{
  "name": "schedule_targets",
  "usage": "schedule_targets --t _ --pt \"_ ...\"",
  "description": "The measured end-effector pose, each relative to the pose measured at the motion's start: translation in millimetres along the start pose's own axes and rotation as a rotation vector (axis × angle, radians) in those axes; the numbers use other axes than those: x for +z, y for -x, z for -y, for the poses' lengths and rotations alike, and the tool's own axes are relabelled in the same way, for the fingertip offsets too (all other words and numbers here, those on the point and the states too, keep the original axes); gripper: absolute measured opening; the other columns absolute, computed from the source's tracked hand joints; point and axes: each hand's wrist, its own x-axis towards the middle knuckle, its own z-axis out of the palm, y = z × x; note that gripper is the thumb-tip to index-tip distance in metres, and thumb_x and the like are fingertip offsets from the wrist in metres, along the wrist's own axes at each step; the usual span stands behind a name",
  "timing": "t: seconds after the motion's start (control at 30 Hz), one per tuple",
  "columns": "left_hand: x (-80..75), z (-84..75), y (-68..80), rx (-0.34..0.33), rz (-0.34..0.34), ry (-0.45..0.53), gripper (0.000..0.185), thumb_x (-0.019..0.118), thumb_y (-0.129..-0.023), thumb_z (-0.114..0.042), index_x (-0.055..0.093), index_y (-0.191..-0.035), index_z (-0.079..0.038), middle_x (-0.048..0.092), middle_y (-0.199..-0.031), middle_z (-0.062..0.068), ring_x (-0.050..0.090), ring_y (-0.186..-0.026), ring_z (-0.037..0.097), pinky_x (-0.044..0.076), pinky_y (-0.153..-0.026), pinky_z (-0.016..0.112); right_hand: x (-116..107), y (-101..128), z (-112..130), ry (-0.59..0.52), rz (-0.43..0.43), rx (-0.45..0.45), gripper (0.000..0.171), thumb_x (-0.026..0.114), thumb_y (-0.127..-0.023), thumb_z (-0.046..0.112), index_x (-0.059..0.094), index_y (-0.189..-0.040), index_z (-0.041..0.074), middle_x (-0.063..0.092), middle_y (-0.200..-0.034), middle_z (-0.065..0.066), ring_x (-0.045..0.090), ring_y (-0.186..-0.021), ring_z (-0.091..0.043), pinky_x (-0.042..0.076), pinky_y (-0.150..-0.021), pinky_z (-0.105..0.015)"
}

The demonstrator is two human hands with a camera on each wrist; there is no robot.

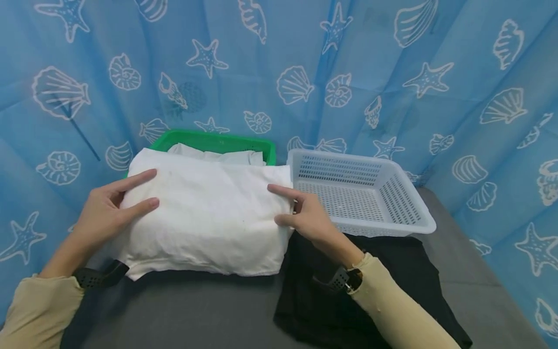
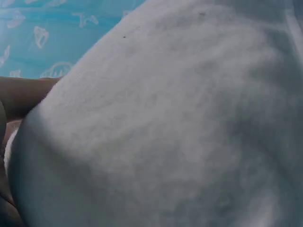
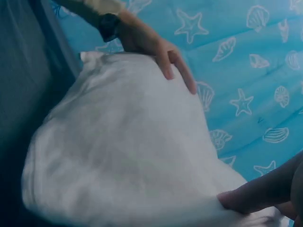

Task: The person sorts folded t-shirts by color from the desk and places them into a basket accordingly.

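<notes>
Two hands, well apart, both gripping one white cloth bundle: left hand (image 1: 104,211) on its left end, right hand (image 1: 308,215) on its right end. Thumb and forefinger of each show on the near face; other fingers mostly hidden. White cloth bundle (image 1: 205,213) is left of center in the frame, overlapping the front of 1 green basket (image 1: 213,140). At least 1 white cloth (image 1: 244,157) sits in that basket; exact count can't be told. 1 white basket (image 1: 337,165) right of center, nothing in the visible part. 1 black cloth (image 1: 410,266) lower right, on the grey tabletop (image 1: 183,310). 2 dark wristbands, one per wrist. 1 blue shell-print curtain (image 1: 244,63) across the top.
</notes>
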Motion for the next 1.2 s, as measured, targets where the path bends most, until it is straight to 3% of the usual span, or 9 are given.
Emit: schedule_targets --t 0.1,0.2,0.4,0.63,0.77,0.87,0.97,1.07,1.2 --pt "-4.6 -0.9 -19.2 0.007 0.022 0.009 0.061 0.077 -0.088 -0.029 0.052 -0.144 -0.032 0.045 -0.149 -0.001 0.039 -0.127 0.008 0.037 -0.078 0.013 -4 -18 2 -0.031 0.007 0.008 0.059 0.072 -0.083 -0.008 0.06 -0.137 0.012 0.058 -0.124 -0.011 0.061 -0.088 -0.023 0.051 -0.069 -0.032" --pt "-9.8 -7.4 -45.6 -0.021 0.061 0.0 0.063 0.074 -0.089 -0.037 0.049 -0.146 -0.034 0.048 -0.146 0.002 0.037 -0.132 0.013 0.038 -0.088 0.02 -12 -45 5 -0.092 -0.018 0.039 0.057 0.07 -0.085 -0.01 0.059 -0.137 0.009 0.049 -0.14 -0.012 0.062 -0.107 -0.026 0.054 -0.078 -0.035" --pt "-18.7 -25.1 -113.9 0.019 0.099 0.02 0.063 0.068 -0.093 -0.039 0.041 -0.15 -0.034 0.028 -0.158 -0.002 0.025 -0.143 0.023 0.03 -0.107 0.054 -38 -115 17 -0.11 -0.126 -0.042 0.055 0.067 -0.084 -0.016 0.06 -0.135 0.004 0.044 -0.146 -0.012 0.056 -0.12 -0.029 0.052 -0.089 -0.035" --pt "-28.6 -21.0 -158.5 0.022 0.108 -0.025 0.056 0.06 -0.099 -0.029 0.039 -0.151 -0.03 0.027 -0.159 0.001 0.037 -0.133 0.024 0.043 -0.087 0.039 -41 -158 22 -0.115 -0.18 -0.029 0.052 0.065 -0.086 -0.016 0.062 -0.133 0.004 0.047 -0.143 -0.012 0.052 -0.122 -0.025 0.05 -0.092 -0.035" --pt "-31.2 -8.3 -165.0 -0.047 0.214 -0.129 0.06 0.055 -0.102 -0.027 0.03 -0.156 -0.02 0.014 -0.162 0.013 0.026 -0.139 0.033 0.037 -0.09 0.048 -24 -161 10 -0.038 -0.113 0.062 0.052 0.066 -0.088 -0.01 0.058 -0.137 0.005 0.043 -0.146 -0.014 0.044 -0.129 -0.022 0.05 -0.089 -0.033" --pt "-27.3 1.2 -163.2 -0.092 0.363 -0.21 0.064 0.052 -0.103 -0.023 0.023 -0.157 -0.008 0.006 -0.16 0.026 0.011 -0.143 0.045 0.026 -0.104 0.064 -14 -158 -1 0.18 -0.022 0.111 0.049 0.066 -0.093 0.002 0.055 -0.14 0.005 0.05 -0.135 -0.018 0.056 -0.093 -0.018 0.049 -0.072 -0.029" --pt "-14.8 1.8 -157.2 -0.064 0.449 -0.302 0.062 0.051 -0.102 -0.02 0.024 -0.153 0.004 0.013 -0.155 0.033 0.016 -0.14 0.05 0.027 -0.102 0.066 -16 -148 -6 0.401 0.04 0.077 0.043 0.064 -0.094 0.01 0.058 -0.136 0.003 0.057 -0.124 -0.017 0.045 -0.064 -0.016 0.041 -0.06 -0.03" --pt "4.0 -11.0 -145.7 0.027 0.381 -0.359 0.055 0.05 -0.102 -0.017 0.035 -0.146 0.011 0.028 -0.149 0.034 0.028 -0.134 0.051 0.03 -0.1 0.063 -33 -127 1 0.524 0.059 0.006 0.037 0.061 -0.093 0.012 0.064 -0.129 0.005 0.06 -0.122 -0.013 0.057 -0.082 -0.016 0.047 -0.068 -0.032" --pt "39.3 -40.5 -115.5 0.193 0.173 -0.299 0.043 0.052 -0.099 -0.01 0.048 -0.137 0.009 0.042 -0.141 0.03 0.035 -0.131 0.047 0.031 -0.103 0.061 -63 -80 17 0.542 0.064 -0.075 0.032 0.06 -0.095 0.015 0.066 -0.126 0.007 0.055 -0.134 -0.008 0.052 -0.121 -0.025 0.048 -0.092 -0.041"
